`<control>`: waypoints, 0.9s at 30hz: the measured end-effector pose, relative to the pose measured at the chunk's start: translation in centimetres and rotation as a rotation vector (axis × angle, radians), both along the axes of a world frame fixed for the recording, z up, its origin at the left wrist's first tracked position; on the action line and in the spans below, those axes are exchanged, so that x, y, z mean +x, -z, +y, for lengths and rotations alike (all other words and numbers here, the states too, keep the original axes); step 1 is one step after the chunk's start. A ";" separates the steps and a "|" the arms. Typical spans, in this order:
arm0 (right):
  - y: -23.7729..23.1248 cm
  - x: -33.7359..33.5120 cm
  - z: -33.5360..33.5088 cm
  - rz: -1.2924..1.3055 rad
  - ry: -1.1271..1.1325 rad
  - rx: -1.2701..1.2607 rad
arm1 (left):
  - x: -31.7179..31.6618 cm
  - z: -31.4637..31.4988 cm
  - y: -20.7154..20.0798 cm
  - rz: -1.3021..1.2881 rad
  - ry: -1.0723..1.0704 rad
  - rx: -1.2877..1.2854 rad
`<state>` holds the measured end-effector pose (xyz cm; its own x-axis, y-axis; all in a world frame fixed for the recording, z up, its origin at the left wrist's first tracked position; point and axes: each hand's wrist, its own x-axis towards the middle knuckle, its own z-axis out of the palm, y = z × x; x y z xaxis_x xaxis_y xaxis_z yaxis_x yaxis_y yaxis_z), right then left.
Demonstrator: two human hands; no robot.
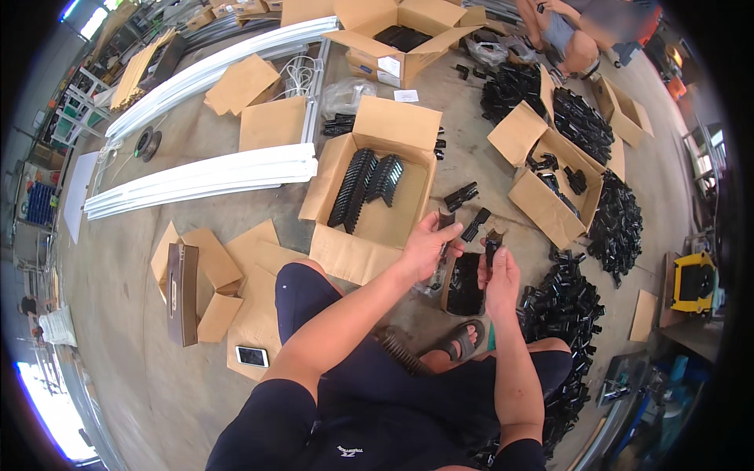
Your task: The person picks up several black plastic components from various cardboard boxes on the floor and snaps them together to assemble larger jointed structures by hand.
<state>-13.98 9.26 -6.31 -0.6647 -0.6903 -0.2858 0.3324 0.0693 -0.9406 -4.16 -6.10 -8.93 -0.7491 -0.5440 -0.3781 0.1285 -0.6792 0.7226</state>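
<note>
My left hand (430, 250) is closed on a dark, curved plastic piece (446, 222). Level with it, my right hand (501, 281) grips a black plastic fitting (493, 243) with a forked top end. The two pieces are apart. Just beyond my hands, a pair of similar black fittings (461, 195) lies loose on the floor. Below and between my hands stands a small box (455, 308) with small black contents too fine to make out. To the left, an open cardboard box (393, 122) holds stacked rows of black fittings (355, 188).
Piles of black fittings (561, 314) spread along my right side. Another open carton (542, 212) stands ahead right, partly filled. White metal profiles (204, 180) lie at left, near a phone (252, 356) on cardboard. Another person (569, 39) crouches at the far right.
</note>
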 end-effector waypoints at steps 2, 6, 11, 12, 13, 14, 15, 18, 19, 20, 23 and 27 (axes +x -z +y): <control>0.8 -0.8 0.1 -0.022 0.016 0.000 | -0.4 0.1 -0.3 -0.005 0.019 0.037; 1.9 -0.7 -0.7 0.026 0.015 -0.060 | -1.0 -0.1 -0.7 -0.066 -0.010 0.046; 2.1 0.8 -2.3 -0.048 -0.049 -0.107 | -1.2 0.7 -0.3 0.094 -0.060 -0.128; 2.0 1.3 -2.6 -0.083 -0.066 -0.123 | -1.0 0.9 -0.3 0.094 -0.035 -0.192; 2.3 1.5 -2.7 -0.118 -0.073 -0.109 | -0.8 1.1 -0.5 0.098 -0.009 -0.255; 2.4 1.4 -2.7 -0.111 -0.086 -0.127 | -0.7 1.2 -0.7 0.102 0.016 -0.317; 2.2 1.3 -2.8 -0.104 -0.100 -0.146 | -0.4 1.0 -0.9 0.117 0.068 -0.309; 2.3 1.1 -3.1 -0.058 -0.128 -0.154 | -0.8 1.0 -1.3 0.194 0.035 -0.342; 2.1 1.2 -3.2 -0.053 -0.122 -0.141 | -1.0 1.1 -0.9 0.175 0.017 -0.424; 2.0 1.4 -3.2 -0.048 -0.116 -0.129 | -1.1 1.2 -0.1 0.156 0.000 -0.506; 2.1 2.1 -3.5 -0.030 -0.102 -0.169 | -1.3 1.3 0.5 0.111 -0.028 -0.527; 2.2 1.4 -3.7 -0.003 -0.029 -0.174 | -0.7 1.6 -1.3 0.021 0.151 -0.197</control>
<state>-12.56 5.61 -8.50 -0.6433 -0.7482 -0.1621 0.3356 -0.0853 -0.9381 -4.88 -4.49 -7.61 -0.8341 -0.4868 -0.2594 0.0528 -0.5385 0.8410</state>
